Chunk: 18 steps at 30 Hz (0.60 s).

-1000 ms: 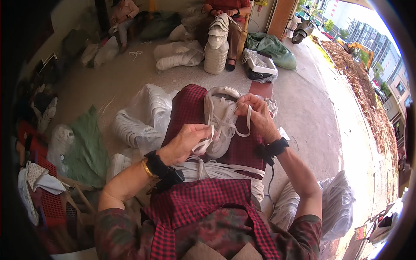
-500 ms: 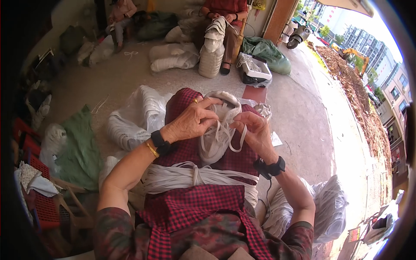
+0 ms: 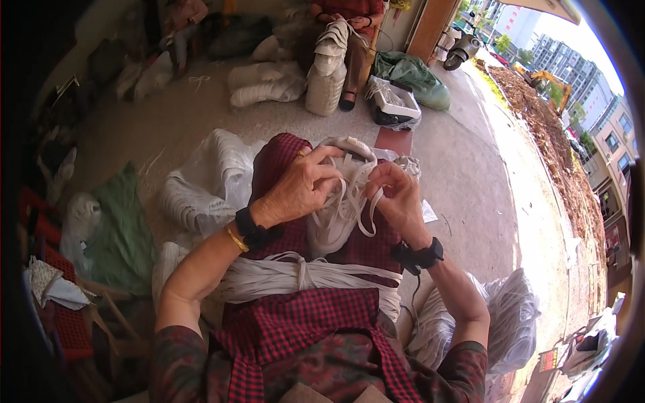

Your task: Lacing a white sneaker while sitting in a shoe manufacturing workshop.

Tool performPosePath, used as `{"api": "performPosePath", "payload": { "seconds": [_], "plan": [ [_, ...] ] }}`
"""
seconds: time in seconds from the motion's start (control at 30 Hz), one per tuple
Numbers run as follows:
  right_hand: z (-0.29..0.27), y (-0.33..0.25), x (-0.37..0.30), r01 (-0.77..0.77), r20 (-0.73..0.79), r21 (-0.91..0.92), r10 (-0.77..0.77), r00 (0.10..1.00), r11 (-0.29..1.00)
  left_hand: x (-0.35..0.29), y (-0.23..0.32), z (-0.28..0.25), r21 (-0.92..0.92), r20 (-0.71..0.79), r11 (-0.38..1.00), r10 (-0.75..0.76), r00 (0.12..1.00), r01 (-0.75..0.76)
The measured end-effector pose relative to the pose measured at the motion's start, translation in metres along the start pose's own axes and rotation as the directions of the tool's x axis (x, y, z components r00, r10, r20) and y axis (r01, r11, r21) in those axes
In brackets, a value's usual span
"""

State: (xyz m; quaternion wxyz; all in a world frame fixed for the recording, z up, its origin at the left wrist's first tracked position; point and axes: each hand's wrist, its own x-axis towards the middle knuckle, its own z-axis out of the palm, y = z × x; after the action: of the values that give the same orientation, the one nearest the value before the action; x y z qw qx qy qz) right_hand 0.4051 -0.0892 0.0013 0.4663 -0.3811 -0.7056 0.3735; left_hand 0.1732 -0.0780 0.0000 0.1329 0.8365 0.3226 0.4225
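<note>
A whitish shoe upper (image 3: 328,228) lies on my lap over a red-and-black checked apron (image 3: 295,316), its padded collar pointing away from me. A flat white shoelace (image 3: 370,225) runs through its eyelets and hangs in a loop at the right. My left hand (image 3: 302,185) is bent over the left edge of the upper, thumb and fingers pinching the lace near the eyelets. My right hand (image 3: 398,195) pinches the lace at the right edge, its fingers curled together. Across my lap lies a tied bundle of white shoelaces (image 3: 295,277).
Plastic bags of stacked uppers (image 3: 201,185) lie to the left, with another wrapped stack (image 3: 500,316) at the right. Ahead, a person (image 3: 346,27) sits by a white box (image 3: 396,101) and a green sack (image 3: 416,77). A red plastic chair (image 3: 70,322) stands at the left.
My right hand has curled its fingers closer together and turned slightly at the lace. The left hand stays nearly in place on the upper. The view has shifted slightly.
</note>
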Motion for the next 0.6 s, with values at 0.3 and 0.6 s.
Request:
{"api": "performPosePath", "payload": {
  "seconds": [0.3,0.6],
  "plan": [
    [0.005,-0.010,0.004,-0.009,-0.011,-0.081,0.008,1.000,0.997,0.000,0.001,0.001,-0.030,-0.033,1.000,0.004,0.999,-0.005],
    [0.023,-0.025,0.007,0.138,-0.046,-0.481,-0.183,0.982,0.866,-0.006,0.003,0.003,-0.013,-0.050,1.000,0.006,0.999,-0.006]
  ]
}}
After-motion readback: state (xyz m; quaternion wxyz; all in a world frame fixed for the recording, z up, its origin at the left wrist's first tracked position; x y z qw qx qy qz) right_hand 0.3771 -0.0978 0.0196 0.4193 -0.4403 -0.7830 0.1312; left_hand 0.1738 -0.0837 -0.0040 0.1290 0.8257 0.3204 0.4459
